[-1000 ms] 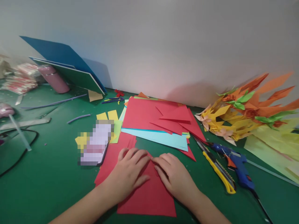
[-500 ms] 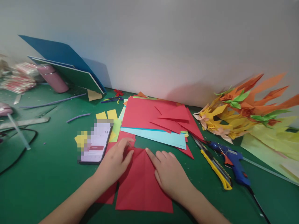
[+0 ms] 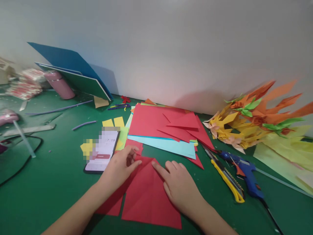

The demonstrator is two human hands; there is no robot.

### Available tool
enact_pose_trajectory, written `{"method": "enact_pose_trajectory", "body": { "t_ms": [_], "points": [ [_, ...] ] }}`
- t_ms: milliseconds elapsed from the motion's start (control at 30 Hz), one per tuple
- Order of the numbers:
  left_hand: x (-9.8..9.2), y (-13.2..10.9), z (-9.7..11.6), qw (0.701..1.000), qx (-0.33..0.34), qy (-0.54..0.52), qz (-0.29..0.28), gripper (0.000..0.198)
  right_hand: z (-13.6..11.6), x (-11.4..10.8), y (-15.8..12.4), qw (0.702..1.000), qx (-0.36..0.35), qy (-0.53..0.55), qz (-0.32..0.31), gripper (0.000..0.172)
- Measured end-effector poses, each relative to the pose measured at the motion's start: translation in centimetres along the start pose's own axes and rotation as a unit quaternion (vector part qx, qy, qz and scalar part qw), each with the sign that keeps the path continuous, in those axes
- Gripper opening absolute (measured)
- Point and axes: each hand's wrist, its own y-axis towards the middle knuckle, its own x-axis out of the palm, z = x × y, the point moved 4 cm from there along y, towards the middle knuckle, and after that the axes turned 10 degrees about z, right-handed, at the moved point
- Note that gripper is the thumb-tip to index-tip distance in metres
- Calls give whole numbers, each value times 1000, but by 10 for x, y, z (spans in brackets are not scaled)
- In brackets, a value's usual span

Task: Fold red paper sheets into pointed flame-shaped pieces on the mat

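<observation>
A sheet of red paper (image 3: 151,195) with crease lines lies in front of me, its upper edge coming to a low peak. At its upper left corner is my left hand (image 3: 122,166), fingers curled and thumb over the paper, the corner apparently between them. My right hand (image 3: 179,182) rests on the right side of the sheet, its index finger stretched out onto the paper near the peak and the other fingers loosely bent. Another red sheet (image 3: 110,205) lies partly under my left forearm.
A phone (image 3: 105,153) lies on yellow paper pieces left of my hands. Beyond are stacked red sheets (image 3: 156,117) and light blue paper (image 3: 168,147). On the right are a yellow cutter knife (image 3: 227,179), a blue glue gun (image 3: 249,176) and paper flowers (image 3: 244,120). A pink bottle (image 3: 60,85) stands back left.
The left thumb and curled fingers have spread slightly apart at the paper's corner. My right index finger has shifted slightly down with the peak. The view has moved a little.
</observation>
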Motion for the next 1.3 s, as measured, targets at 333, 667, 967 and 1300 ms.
{"method": "enact_pose_trajectory", "body": {
  "t_ms": [333, 667, 967, 1300],
  "points": [
    [3, -3, 1, 999, 29, 23, 6, 12, -1, 0, -4, 991, -39, 117, 55, 52],
    [2, -1, 4, 1000, 15, 3, -12, 8, 3, 2, -4, 989, -29, 148, 11, 62],
    [2, -3, 7, 977, 200, 60, -49, 17, 4, 4, -4, 990, -27, 137, 2, 66],
    [3, -4, 13, 929, 346, 77, -106, 25, 4, 3, -4, 992, -28, 125, -1, 65]
  ]
}}
